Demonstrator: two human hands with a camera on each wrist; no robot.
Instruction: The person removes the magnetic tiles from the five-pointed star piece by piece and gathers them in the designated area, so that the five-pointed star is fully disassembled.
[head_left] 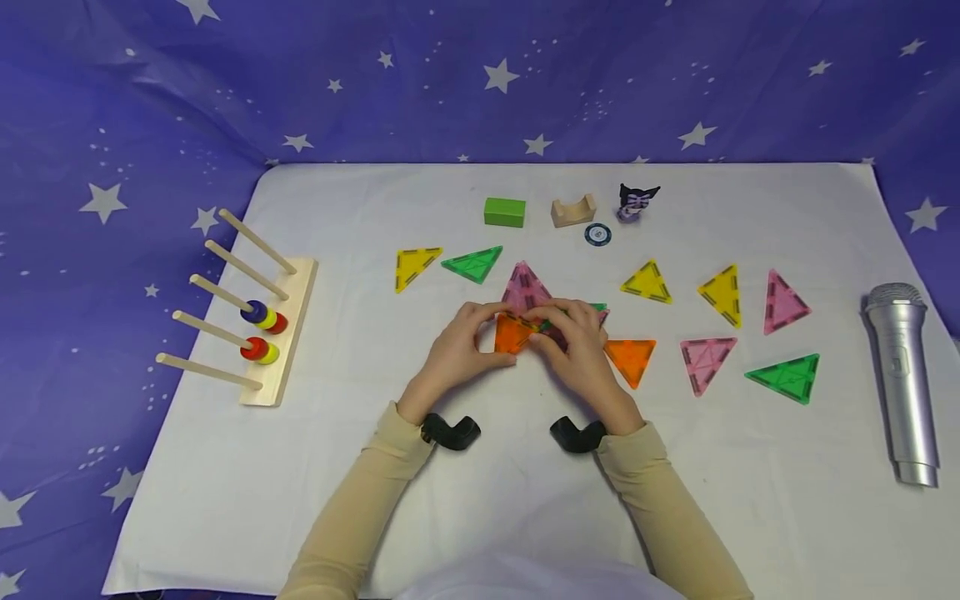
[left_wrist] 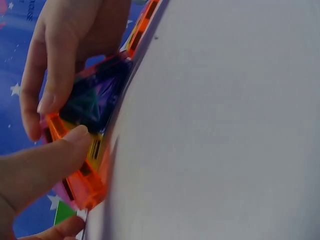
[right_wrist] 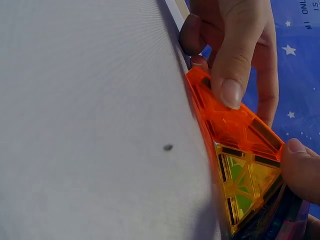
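Tile cluster (head_left: 512, 337): table (head_left: 750, 500) centre, pinched by left hand (head_left: 463, 342) and right hand (head_left: 581, 350). Loose orange triangle (head_left: 632, 360): just beside right hand. Peg stand (head_left: 296, 333): left. Microphone (head_left: 903, 383): far right. Green block (head_left: 505, 212): beyond cluster.

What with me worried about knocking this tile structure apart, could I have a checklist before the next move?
1. Left grip holding the orange tile: ok, plain in the right wrist view.
2. Right grip free for another tile: not ok, it's on the tile structure.
3. Every tile joint closed: cannot tell, partly covered.
4. Microphone clear of both grips: ok, far right.
5. Peg stand clear too: ok, off to the left.
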